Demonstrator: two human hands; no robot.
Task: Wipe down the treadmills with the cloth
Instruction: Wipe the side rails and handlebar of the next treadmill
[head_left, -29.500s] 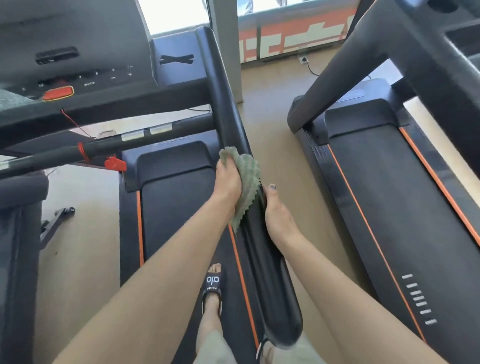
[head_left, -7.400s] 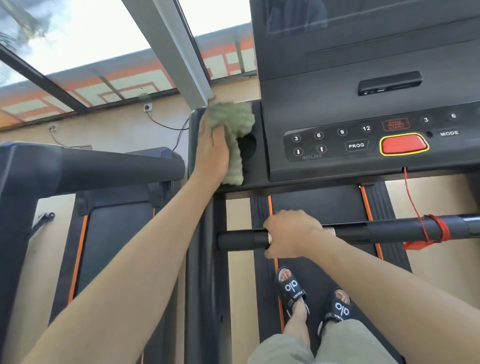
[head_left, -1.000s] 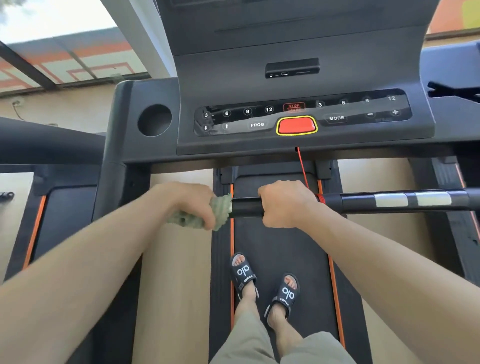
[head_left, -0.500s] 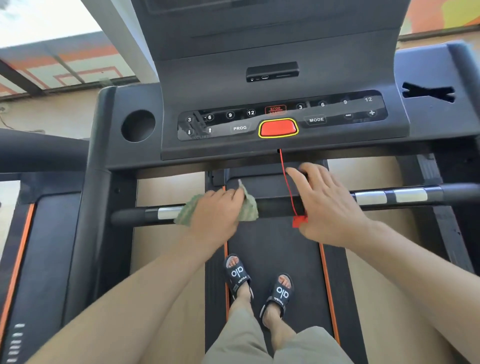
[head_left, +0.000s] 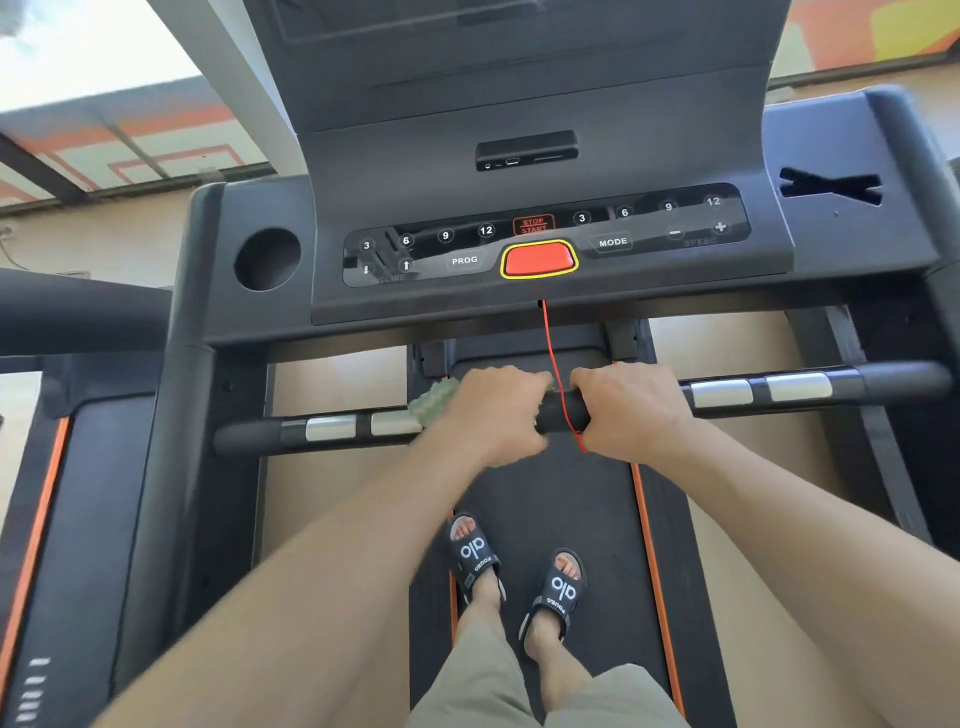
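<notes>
Left hand (head_left: 491, 410) grips green cloth (head_left: 432, 401) wrapped on treadmill's front handlebar (head_left: 883, 382), fingers curled over bar; cloth bunches out at hand's left side, beside silver pulse sensors (head_left: 358, 426). Right hand (head_left: 631, 408) grips same bar just beside left, fingers closed around it. Red safety cord (head_left: 553, 358) hangs from console (head_left: 540, 260) between hands. Feet in black slides (head_left: 558, 590) on belt (head_left: 597, 499).

cloth (head_left: 432, 402): mostly hidden under left hand (head_left: 491, 413) | left treadmill (head_left: 78, 519): cut off
</notes>
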